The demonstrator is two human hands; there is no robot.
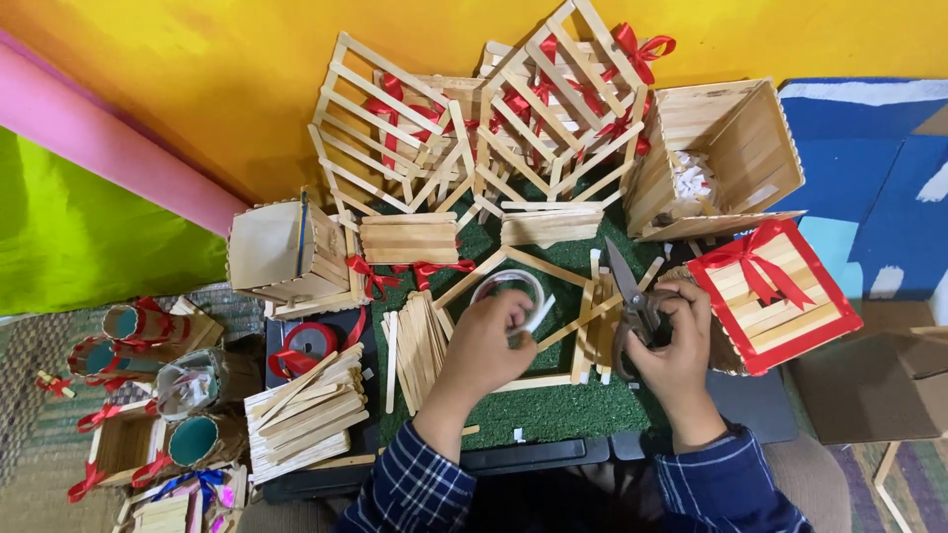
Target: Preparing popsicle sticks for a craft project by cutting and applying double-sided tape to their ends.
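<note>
My left hand (486,347) holds a roll of clear tape (509,289) over the green turf mat (553,410), pinching a white strip pulled from it. My right hand (674,357) grips a pair of scissors (632,301) with the blades open and pointing up toward the back. Under both hands lies a square frame of wooden sticks (578,326). The scissors sit just right of the tape strip, apart from it.
Several stick-built lattice baskets with red bows (494,118) stand at the back. A stick box (711,158) and a red-edged lid with a bow (772,291) are at right. Loose stick piles (306,415), a red ribbon spool (308,342) and small cups (133,326) lie at left.
</note>
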